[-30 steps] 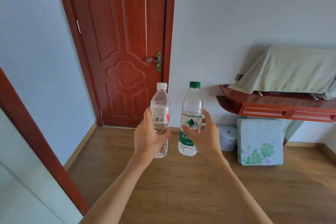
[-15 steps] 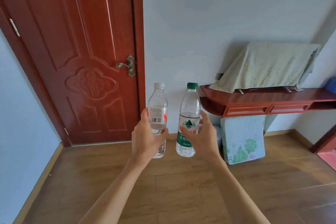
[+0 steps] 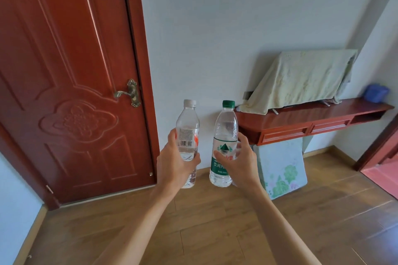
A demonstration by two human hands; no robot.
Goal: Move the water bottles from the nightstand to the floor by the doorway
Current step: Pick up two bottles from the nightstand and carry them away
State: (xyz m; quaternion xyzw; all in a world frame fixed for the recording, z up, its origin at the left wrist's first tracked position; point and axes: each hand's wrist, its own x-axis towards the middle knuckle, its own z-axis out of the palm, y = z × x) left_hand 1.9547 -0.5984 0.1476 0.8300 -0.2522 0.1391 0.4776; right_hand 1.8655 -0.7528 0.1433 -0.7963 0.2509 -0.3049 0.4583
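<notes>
I hold two clear water bottles upright in front of me, well above the wooden floor point(image 3: 206, 221). My left hand point(image 3: 172, 163) grips the white-capped bottle point(image 3: 187, 122) around its middle. My right hand point(image 3: 242, 163) grips the green-capped bottle with a green label point(image 3: 225, 127) around its lower half. The bottles are side by side, a small gap between them. A closed red-brown door point(image 3: 71, 84) with a brass handle point(image 3: 128, 93) stands to the left.
A red-brown wall shelf point(image 3: 312, 118) at the right carries a cloth-covered object point(image 3: 301, 79) and a blue item point(image 3: 375, 92). Under it a floral cushion point(image 3: 282, 168) leans on the wall. Another doorway opens at the far right edge point(image 3: 383, 157).
The view has moved closer to the door and swung right; the door now fills the left side. Both hands keep the bottles upright in the same grip.
</notes>
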